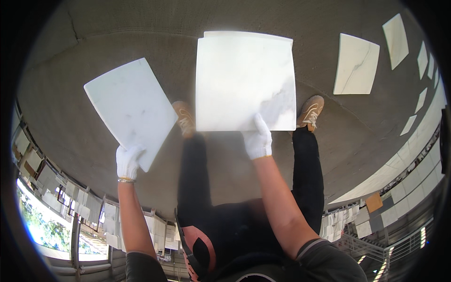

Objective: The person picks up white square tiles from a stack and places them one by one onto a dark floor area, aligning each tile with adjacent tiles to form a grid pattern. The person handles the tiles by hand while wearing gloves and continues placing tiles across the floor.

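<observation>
My left hand point(128, 162), in a white knit glove, is closed on the lower corner of a white marble tile point(131, 103) with faint grey specks. That tile is tilted, held at the left. In the middle, a brighter white marble tile point(244, 80) with a grey patch has its near edge at my gloved right hand point(258, 140). The thumb lies on top of that edge, and the other fingers are mostly hidden. A thin strip of another tile point(249, 35) shows past its far edge, so at least two overlap there.
My shoes point(310, 112) stand on grey concrete floor point(225, 164), on either side of the middle tile. A grey-veined tile point(357, 63) lies to the right, with another tile point(397, 41) and several smaller-looking ones beyond. Hanging panels and a metal railing point(376, 249) appear along the rim.
</observation>
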Tool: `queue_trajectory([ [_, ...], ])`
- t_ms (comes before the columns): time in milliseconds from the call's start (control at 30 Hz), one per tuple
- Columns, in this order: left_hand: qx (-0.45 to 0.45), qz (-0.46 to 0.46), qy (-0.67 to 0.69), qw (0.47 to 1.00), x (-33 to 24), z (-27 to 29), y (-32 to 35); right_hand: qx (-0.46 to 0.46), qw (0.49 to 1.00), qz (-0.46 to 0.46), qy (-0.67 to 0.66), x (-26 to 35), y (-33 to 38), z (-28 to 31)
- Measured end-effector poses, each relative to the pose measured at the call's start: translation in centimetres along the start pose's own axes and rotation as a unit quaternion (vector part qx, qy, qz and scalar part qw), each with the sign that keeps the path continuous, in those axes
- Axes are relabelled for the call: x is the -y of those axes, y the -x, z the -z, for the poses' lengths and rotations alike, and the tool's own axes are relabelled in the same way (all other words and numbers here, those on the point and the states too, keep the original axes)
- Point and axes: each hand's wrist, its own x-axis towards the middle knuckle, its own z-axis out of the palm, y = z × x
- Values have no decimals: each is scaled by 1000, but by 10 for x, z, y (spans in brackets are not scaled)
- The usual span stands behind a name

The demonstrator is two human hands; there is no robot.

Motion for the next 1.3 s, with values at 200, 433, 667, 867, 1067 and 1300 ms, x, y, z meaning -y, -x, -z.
queue_trajectory([
  [200,8,-102,-151,983,2,13,-29,51,997,35,37,25,6,-59],
  [433,58,-83,-171,980,-20,35,-26,-35,977,96,189,86,42,-88],
  [667,125,-92,-345,926,-91,99,70,-23,985,122,122,213,182,-29],
  [867,54,-23,-197,979,-111,109,166,-57,982,165,74,281,208,6],
  [1067,35,-69,-284,956,-70,177,216,-122,974,188,-38,323,233,56],
  [1300,-1,15,-135,991,-47,218,229,-164,954,207,-143,331,239,90],
])
